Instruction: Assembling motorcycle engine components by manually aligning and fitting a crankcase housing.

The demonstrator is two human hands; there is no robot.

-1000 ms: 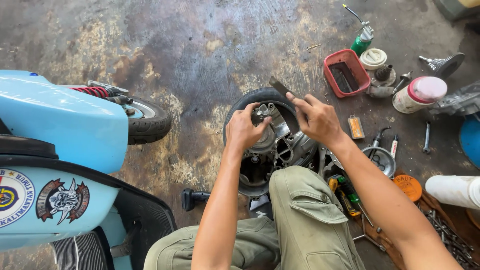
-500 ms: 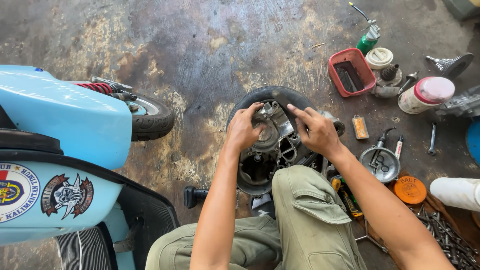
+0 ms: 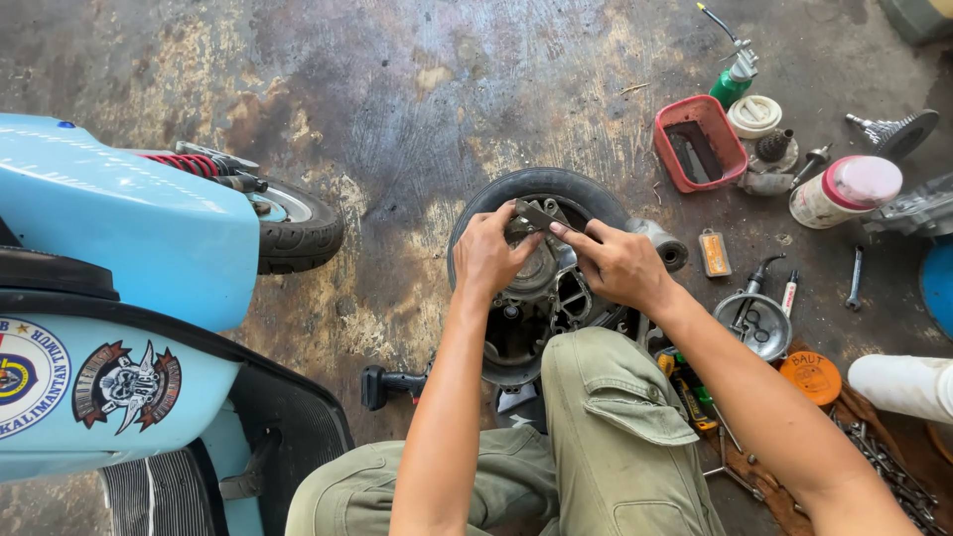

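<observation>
Both hands, left and right, pinch a dark plate over the hub; seemingly unfastened, parts beside the wheel.

Two round stickers sit on the light-blue scooter panel at the left: a blue-rimmed emblem sticker at the edge and a dark skull sticker beside it. On the floor at right stand a white tub with a pink lid, a green spray bottle, a small orange rectangular packet and a round orange lid.
</observation>
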